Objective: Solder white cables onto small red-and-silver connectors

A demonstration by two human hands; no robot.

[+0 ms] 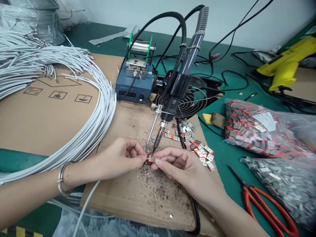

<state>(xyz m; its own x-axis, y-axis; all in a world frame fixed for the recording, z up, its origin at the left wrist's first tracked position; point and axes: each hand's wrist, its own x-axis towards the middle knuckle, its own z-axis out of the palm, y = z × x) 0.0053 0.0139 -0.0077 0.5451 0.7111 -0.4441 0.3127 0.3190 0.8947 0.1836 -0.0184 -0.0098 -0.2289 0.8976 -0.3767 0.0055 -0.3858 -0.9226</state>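
Observation:
My left hand (124,154) is closed in a pinch at the left side of a small orange-and-silver USB connector (150,158). A white cable (89,197) runs up beneath that hand, and its end appears held between thumb and forefinger. From the other side, my right hand (176,163) pinches the connector by its metal end. Directly above it, a stand-mounted soldering iron (170,98) points its tip down at the connector. A thin metal solder feed tube (151,131) bends down beside the tip. The exact contact is too small to make out.
Loose connectors (203,153) lie right of the iron on the cardboard (118,200). A blue solder feeder (134,87) and a black fan (195,102) stand behind. White cables (98,125) curve at left. Bagged connectors (251,131) and red-handled pliers (261,200) lie at right.

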